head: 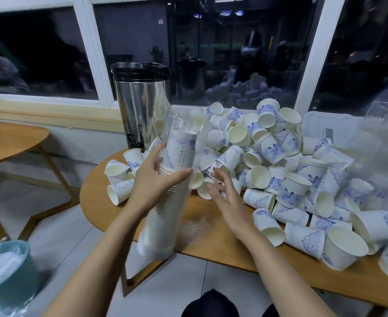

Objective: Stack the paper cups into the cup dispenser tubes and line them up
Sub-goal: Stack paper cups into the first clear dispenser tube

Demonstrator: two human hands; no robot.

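1. Status: your left grip (156, 179) is wrapped round the clear dispenser tube (181, 143) about midway. A stack of cups sits inside, and the tube is tilted with its lower end hanging past the table's (211, 236) near edge.
2. Your right grip (225, 197) is wide, fingers spread, holding nothing. It's just beside the tube, over the loose paper cups (268, 152) heaped from the table's middle to its right edge.
3. Watch that lower end! Held one-handed and tilted, the stack could slide out onto the floor if the end is open, and I can't tell whether it is.
4. Careful reaching in: cups near the left and near edges lie loose, and a brush from your right grip would likely roll them off.
5. Writing: the cups carry blue cloud-like print and a small column of characters, too small to read. No brand is legible.
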